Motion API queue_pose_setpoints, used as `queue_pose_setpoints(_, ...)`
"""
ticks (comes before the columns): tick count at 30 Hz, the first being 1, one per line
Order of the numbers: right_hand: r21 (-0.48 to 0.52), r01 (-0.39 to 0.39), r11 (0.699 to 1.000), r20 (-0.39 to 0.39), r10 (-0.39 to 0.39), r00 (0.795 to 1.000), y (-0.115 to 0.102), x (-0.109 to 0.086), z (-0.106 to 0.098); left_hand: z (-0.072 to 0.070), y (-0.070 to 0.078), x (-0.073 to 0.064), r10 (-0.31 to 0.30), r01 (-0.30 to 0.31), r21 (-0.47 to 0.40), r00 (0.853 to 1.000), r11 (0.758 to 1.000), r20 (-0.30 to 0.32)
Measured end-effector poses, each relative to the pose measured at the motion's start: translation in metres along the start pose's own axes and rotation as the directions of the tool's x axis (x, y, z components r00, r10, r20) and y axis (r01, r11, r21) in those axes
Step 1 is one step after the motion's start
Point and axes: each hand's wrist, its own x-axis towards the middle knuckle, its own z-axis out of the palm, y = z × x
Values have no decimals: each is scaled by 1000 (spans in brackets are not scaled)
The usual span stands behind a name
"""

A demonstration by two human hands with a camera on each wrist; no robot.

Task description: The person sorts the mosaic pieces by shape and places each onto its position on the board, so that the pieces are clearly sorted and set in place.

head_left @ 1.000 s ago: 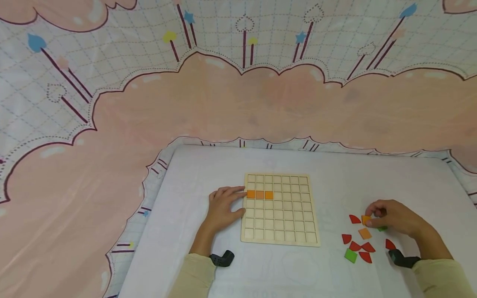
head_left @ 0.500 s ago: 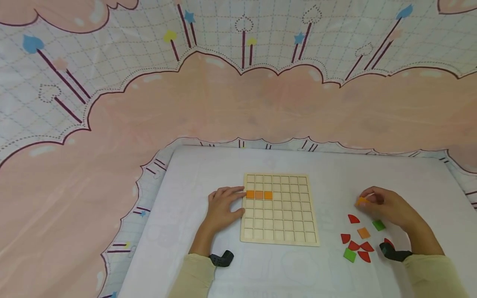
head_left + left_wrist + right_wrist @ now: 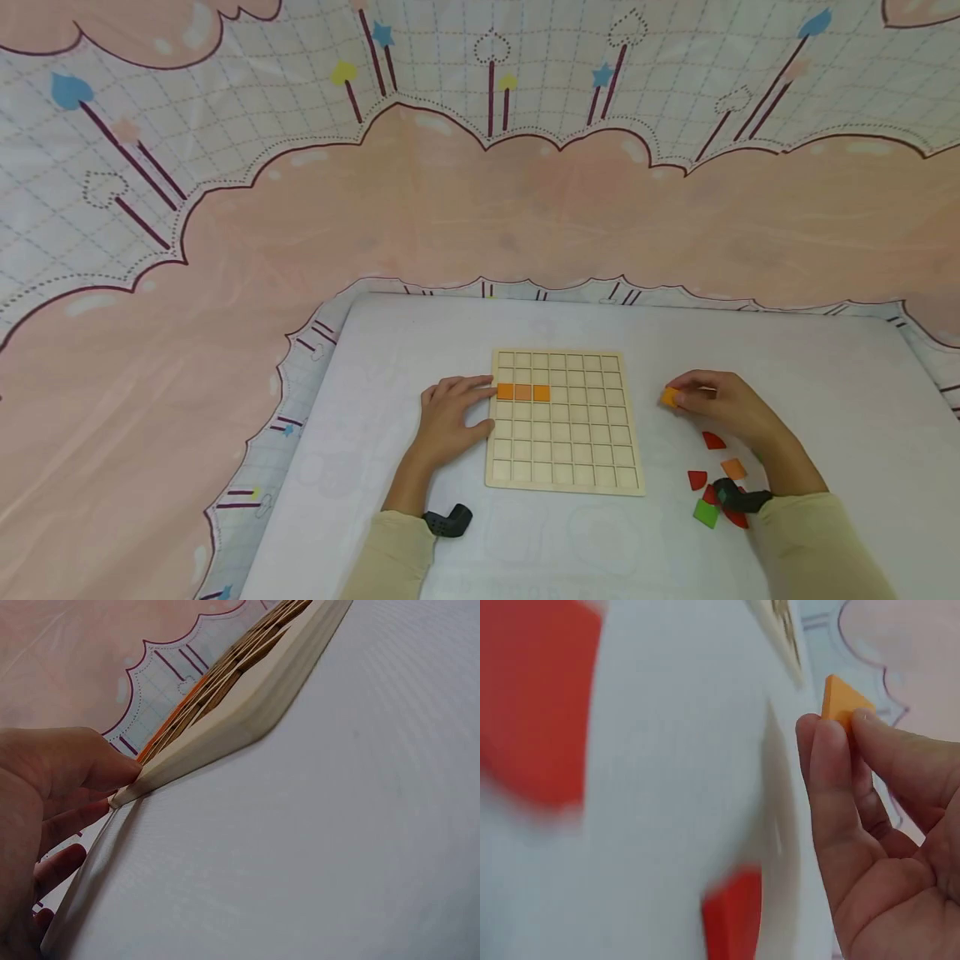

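Observation:
A wooden grid board (image 3: 562,462) lies flat on the white table, with three orange square tiles (image 3: 522,392) side by side in its third row from the far edge, starting at the left. My left hand (image 3: 448,421) rests at the board's left edge, thumb and fingertips touching it, fingers spread. In the left wrist view the thumb (image 3: 112,766) presses against the board's rim. Between thumb and fingers my right hand (image 3: 723,406) pinches an orange square tile (image 3: 845,699), held above the table to the right of the board.
Loose pieces lie right of the board: several red rounded wedges (image 3: 697,480), an orange square (image 3: 733,468) and a green square (image 3: 705,513). The right wrist's black device (image 3: 741,497) covers some of them. A patterned pink and white cloth (image 3: 525,217) lies beyond the table's far edge.
My right hand has lifted the orange tile from among the loose pieces and carried it left, towards the board. My left hand has stayed at the board's edge.

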Motion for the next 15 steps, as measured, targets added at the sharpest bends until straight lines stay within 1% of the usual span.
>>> queue_pose_setpoints(5, 62, 21, 998, 7, -21, 1000, -17, 12, 14, 0, 0, 0, -7, 7, 1, 1000, 1000, 2)
queue_pose_setpoints(8, 69, 17, 997, -2, -17, 1000, -26, 20, 23, 0, 0, 0, -6, 6, 4, 1000, 1000, -1)
queue_pose_setpoints(12, 133, 1, 991, 21, -4, 1000, -37, 27, 32, -1, 0, 0, -1, 1, 3, 1000, 1000, -1)
queue_pose_setpoints(15, 183, 28, 983, 33, -34, 999, -44, 32, 40, -2, 0, 0, 0, 0, 5, 1000, 1000, 4)
